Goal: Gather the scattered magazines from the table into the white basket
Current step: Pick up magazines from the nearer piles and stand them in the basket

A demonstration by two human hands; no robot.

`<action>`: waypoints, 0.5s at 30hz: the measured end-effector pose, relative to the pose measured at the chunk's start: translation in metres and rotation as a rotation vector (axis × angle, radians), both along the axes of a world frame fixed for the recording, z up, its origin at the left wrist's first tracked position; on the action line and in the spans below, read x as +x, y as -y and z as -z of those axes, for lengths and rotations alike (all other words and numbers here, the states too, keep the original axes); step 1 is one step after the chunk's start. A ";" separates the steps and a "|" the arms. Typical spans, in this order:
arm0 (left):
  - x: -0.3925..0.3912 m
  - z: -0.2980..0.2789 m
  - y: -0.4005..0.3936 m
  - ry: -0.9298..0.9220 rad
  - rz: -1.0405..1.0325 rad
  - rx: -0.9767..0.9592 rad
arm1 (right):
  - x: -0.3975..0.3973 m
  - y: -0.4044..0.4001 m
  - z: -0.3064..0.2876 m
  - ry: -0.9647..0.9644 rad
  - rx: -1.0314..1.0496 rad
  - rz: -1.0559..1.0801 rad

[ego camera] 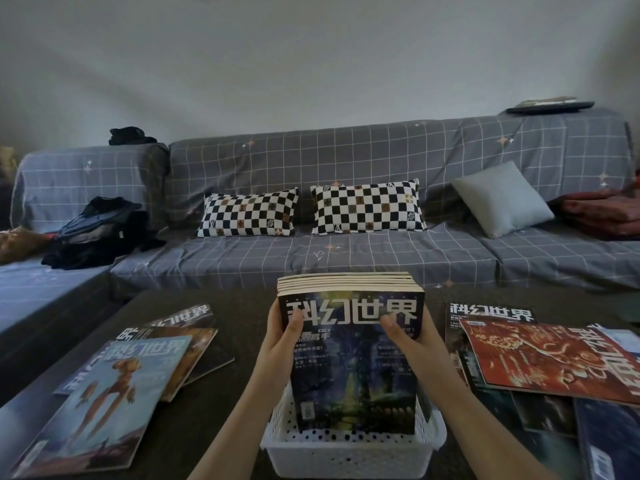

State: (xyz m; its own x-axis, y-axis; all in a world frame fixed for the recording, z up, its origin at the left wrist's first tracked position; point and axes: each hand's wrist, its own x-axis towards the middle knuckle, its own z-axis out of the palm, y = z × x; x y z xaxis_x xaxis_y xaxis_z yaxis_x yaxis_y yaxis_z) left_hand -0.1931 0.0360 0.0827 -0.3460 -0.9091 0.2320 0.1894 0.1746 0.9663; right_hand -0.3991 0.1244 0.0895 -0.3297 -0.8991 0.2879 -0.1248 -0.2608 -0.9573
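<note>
A thick stack of magazines (pixel 353 372) stands upright on its lower edge inside the white perforated basket (pixel 349 457) at the table's near edge, dark blue cover facing me. My left hand (pixel 282 344) grips the stack's left side, thumb on the cover. My right hand (pixel 408 336) grips its right side the same way. Several loose magazines (pixel 114 382) lie overlapping on the left of the table. More magazines (pixel 554 362), a red one on top, lie fanned out on the right.
The dark table (pixel 207 420) runs up to a grey checked sofa (pixel 346 258) behind it. On the sofa are two chequered pillows (pixel 247 213), a pale cushion (pixel 502 199), dark clothes (pixel 100 233) at left and a red blanket (pixel 602 211) at right.
</note>
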 end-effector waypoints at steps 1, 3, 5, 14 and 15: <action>-0.001 0.001 0.000 0.009 -0.001 -0.005 | 0.002 0.001 0.000 0.000 -0.010 0.003; -0.003 -0.003 0.001 0.024 -0.002 -0.022 | 0.005 0.003 0.000 0.020 -0.037 0.026; -0.003 -0.006 0.002 0.011 0.000 -0.014 | 0.006 0.005 0.001 0.051 -0.065 0.047; 0.004 -0.003 0.012 0.044 0.073 0.056 | -0.003 0.009 0.001 -0.018 -0.013 -0.025; 0.003 -0.001 0.013 0.035 0.069 0.067 | -0.004 0.009 0.003 -0.008 -0.006 -0.026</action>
